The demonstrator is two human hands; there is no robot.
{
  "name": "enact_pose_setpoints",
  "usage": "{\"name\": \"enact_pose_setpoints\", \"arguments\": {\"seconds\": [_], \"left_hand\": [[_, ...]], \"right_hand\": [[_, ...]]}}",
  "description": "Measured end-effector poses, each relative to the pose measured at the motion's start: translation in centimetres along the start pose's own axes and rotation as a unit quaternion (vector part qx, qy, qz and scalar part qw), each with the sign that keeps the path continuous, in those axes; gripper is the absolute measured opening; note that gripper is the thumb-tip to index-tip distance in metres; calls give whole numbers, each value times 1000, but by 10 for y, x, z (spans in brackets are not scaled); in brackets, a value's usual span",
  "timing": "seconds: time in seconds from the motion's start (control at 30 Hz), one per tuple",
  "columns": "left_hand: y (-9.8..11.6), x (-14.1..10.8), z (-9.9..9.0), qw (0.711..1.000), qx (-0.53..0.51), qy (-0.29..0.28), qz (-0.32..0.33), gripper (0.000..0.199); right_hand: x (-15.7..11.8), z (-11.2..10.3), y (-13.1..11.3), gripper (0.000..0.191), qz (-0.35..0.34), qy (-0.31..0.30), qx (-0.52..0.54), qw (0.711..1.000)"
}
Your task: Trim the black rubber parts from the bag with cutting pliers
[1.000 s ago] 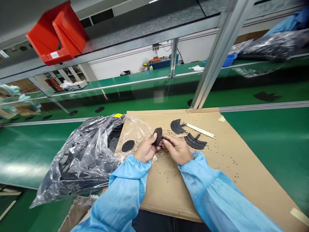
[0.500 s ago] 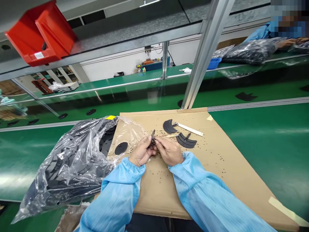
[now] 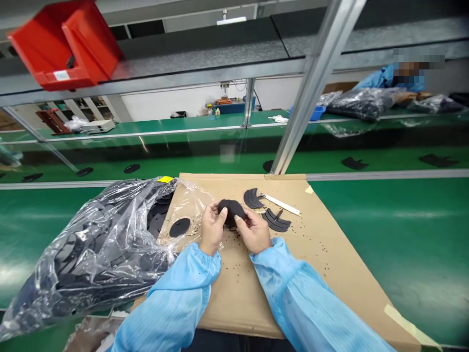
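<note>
Green bench (image 3: 403, 230) carried a cardboard sheet (image 3: 330, 264). Clear plastic bag (image 3: 91, 249) of black discs lay on the sheet's left edge, one loose disc (image 3: 179, 227) at its mouth. Left hand (image 3: 210, 230) and right hand (image 3: 254, 232) were both closed on one black rubber disc (image 3: 230, 211), held above the cardboard. Crescent offcuts (image 3: 252, 198) lay just right of the hands, beside a white-handled knife (image 3: 282, 204).

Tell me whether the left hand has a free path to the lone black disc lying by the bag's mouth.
Probably yes. The black disc lies flat on the cardboard just left of the left hand, nothing between them. But both hands grip a black round piece, so that hand is occupied.
</note>
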State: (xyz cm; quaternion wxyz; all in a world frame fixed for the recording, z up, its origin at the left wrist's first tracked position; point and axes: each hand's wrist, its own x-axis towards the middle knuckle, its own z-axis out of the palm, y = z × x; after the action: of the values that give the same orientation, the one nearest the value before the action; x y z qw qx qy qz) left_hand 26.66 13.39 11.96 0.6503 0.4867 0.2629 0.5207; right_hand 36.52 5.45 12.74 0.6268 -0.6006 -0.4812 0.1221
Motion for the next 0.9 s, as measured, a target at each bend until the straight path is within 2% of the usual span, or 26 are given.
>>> {"name": "enact_pose_setpoints", "arguments": {"seconds": [0.07,0.13,0.23,0.33,0.37,0.43,0.5,0.6,0.67,0.73,0.9], "left_hand": [[-3,-2,-2,993,76,52,68,40],[-3,-5,-3,982,129,78,117,33],[2,-6,-1,964,184,81,174,25],[7,-7,0,954,212,80,197,21],[8,-7,1,954,213,78,198,21],[10,-8,1,955,210,76,194,20],[10,-9,0,956,208,71,194,19],[10,-9,1,956,208,63,195,19],[10,-7,2,957,212,63,188,20],[8,-6,3,957,219,66,180,20],[2,-6,4,954,236,49,180,21]], "right_hand": [[4,-2,5,39,56,23,0,998],[22,-5,5,44,63,20,-58,996],[80,-3,-9,41,-22,-5,-213,977],[151,18,-35,35,-145,-29,-356,923],[172,29,-43,36,-156,-55,-381,910],[200,51,-55,49,-144,-127,-381,904],[213,69,-56,58,-126,-183,-382,897],[212,78,-36,41,-108,-219,-474,846],[208,69,-10,30,-79,-231,-536,808],[207,49,17,27,-36,-233,-571,786],[214,-12,67,34,71,-203,-641,737]]}}
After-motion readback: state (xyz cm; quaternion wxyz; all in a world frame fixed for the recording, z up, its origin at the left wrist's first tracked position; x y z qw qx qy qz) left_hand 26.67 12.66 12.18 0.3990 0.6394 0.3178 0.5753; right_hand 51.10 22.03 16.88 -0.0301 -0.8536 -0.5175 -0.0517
